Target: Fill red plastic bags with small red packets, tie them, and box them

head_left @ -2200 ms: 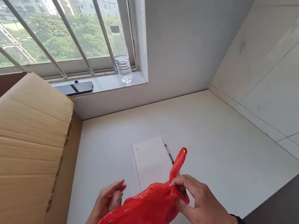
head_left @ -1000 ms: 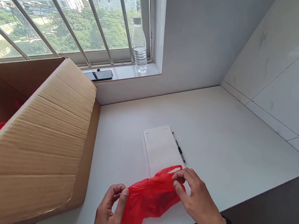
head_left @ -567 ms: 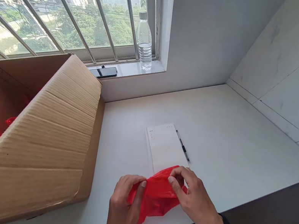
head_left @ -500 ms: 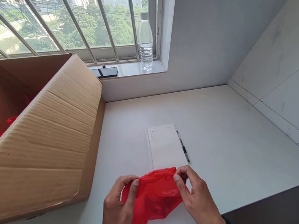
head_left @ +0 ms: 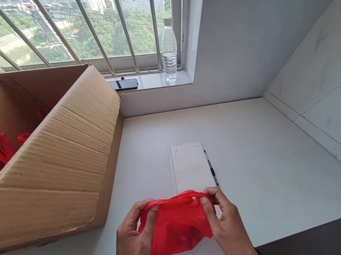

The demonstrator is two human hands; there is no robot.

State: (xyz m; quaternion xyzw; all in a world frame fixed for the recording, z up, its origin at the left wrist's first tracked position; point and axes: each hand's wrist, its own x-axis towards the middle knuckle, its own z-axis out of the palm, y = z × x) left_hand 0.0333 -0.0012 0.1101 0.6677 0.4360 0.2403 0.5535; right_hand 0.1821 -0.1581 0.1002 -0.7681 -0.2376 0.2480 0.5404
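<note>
Our left hand (head_left: 136,238) and right hand (head_left: 223,218) both pinch the red bag (head_left: 177,230) before the notebook (head_left: 191,166). We see a pen (head_left: 212,170) along the notebook's right edge.

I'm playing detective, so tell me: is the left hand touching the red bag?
Touching. In the head view, the left hand pinches the bag near its top edge, thumb lying across the front.

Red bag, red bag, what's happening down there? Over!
Left hand and right hand gripping top of red bag. Bag spread between them, hiding near end of notebook. Nothing blocking either hand.
</note>
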